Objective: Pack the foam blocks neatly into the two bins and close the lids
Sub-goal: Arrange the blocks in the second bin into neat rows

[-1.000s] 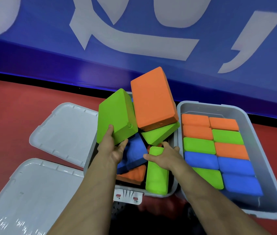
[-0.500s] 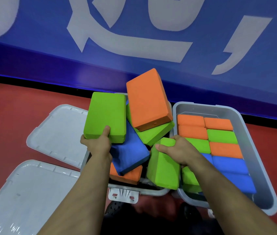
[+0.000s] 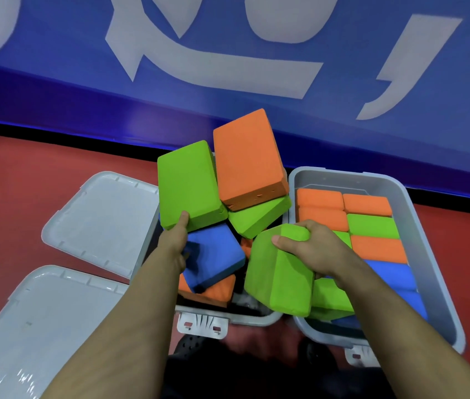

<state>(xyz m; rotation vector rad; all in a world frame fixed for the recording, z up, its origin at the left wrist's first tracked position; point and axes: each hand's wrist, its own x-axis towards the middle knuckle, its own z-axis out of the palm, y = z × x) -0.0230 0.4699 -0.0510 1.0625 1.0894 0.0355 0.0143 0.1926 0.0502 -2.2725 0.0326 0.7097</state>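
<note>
A green foam block is gripped at its upper end by the right hand, fingers curled over the top and thumb laid on the near face; the block is held tilted above the gap between the two bins. A second green block is pinched at its lower corner by the left hand, thumb on top, and is held raised over the left bin. Beneath and beside it, an orange block, a third green block, a blue block and a lower orange block are piled loosely at odd angles in that bin. In the right bin, orange, green and blue blocks are seen packed in two tidy rows. Two grey lids are lying open on the red floor to the left.
</note>
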